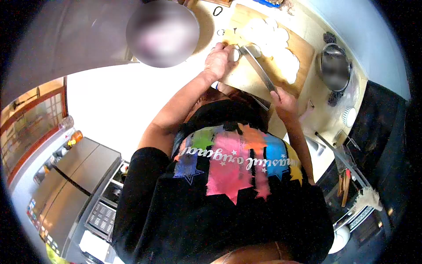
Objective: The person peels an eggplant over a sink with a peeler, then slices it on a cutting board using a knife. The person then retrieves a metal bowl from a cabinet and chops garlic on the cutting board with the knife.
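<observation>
My left hand (217, 60) is closed round a white, round-ended vegetable piece (234, 54) at the left side of a wooden cutting board (305, 48). My right hand (285, 102) grips the handle end of a large knife (259, 69). The blade slants up and left over the board, its tip close to the piece under my left hand. A cut white slice (253, 50) lies just beside the blade tip. Several pale slices (288, 64) are spread over the back and right of the board, overexposed by bright light.
A dark pot (335, 67) with handles stands right of the board. Farther right are a small striped white dish (349, 117) and a stove area with wooden utensils (343, 188). A blurred round shape (162, 34) is at the upper left. A black ring (217, 11) lies behind the board.
</observation>
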Action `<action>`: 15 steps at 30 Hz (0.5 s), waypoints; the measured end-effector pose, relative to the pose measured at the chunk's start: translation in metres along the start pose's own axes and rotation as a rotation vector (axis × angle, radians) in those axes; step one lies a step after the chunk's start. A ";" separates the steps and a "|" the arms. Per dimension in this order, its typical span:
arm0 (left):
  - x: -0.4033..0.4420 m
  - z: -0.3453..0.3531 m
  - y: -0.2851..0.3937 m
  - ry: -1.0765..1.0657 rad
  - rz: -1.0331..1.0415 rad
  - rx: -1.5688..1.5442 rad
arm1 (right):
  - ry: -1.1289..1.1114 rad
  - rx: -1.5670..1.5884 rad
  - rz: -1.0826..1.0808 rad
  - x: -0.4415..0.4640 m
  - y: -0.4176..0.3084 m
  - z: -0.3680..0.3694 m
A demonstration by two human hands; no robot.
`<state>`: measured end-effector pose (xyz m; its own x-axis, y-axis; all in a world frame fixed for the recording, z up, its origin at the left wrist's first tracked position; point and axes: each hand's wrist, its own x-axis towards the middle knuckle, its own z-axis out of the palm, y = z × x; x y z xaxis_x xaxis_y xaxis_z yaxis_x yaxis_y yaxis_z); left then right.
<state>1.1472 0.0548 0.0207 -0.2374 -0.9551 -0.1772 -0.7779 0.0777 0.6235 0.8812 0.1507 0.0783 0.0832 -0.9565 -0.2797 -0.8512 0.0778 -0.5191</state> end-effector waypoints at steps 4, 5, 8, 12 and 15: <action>0.004 0.001 0.000 -0.070 0.051 -0.019 | -0.202 -0.057 0.218 0.019 0.017 -0.014; 0.004 0.002 0.004 -0.132 0.109 0.004 | -0.211 -0.057 0.219 0.016 0.019 -0.016; 0.010 0.009 0.002 -0.139 0.207 0.006 | -0.044 0.002 -0.003 0.018 0.012 -0.019; -0.010 0.007 0.005 0.158 0.110 -0.165 | -0.036 -0.074 -0.062 0.030 0.006 0.002; -0.027 0.017 0.001 0.075 0.042 -0.217 | -0.063 -0.063 -0.033 0.032 0.004 0.010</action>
<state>1.1430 0.0857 0.0130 -0.2165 -0.9716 -0.0951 -0.6232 0.0626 0.7796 0.8860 0.1230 0.0594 0.1424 -0.9386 -0.3142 -0.8781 0.0267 -0.4778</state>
